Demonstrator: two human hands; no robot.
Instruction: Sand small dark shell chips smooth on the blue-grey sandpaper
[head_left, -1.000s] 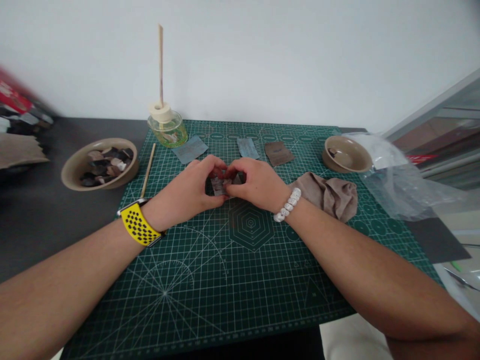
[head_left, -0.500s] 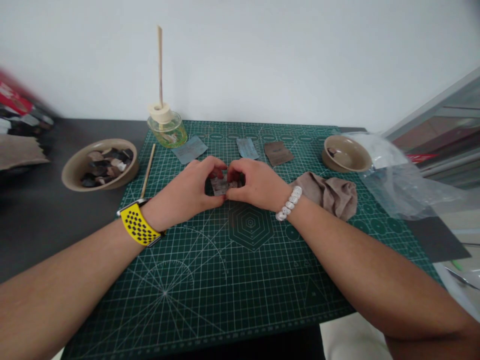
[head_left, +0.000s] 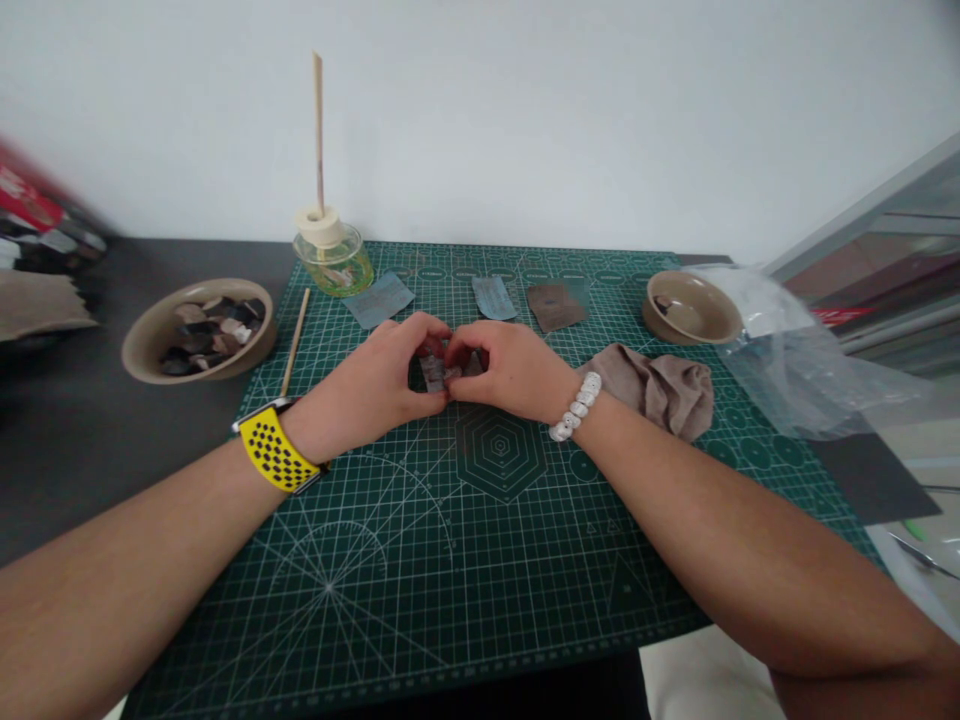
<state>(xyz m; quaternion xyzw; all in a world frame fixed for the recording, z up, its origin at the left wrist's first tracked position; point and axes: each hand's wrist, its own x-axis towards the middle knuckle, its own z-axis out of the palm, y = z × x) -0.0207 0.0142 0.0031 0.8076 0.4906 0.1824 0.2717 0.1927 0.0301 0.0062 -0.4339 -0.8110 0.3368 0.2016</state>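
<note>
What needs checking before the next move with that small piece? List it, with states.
1. Grip: left hand and right hand both pinch the small grey piece between the fingertips: ok.
2. Piece over the cutting mat, not past its edge: ok.
3. Piece's surface condition: mostly hidden by fingers: cannot tell.
4. Spare sandpaper sheets lie flat beyond the hands, apart from them: ok.
5. Cloth beside the right wrist, on the mat: ok.
6. Glass bottle with its upright stick stands behind the left hand, clear of both hands: ok.
</note>
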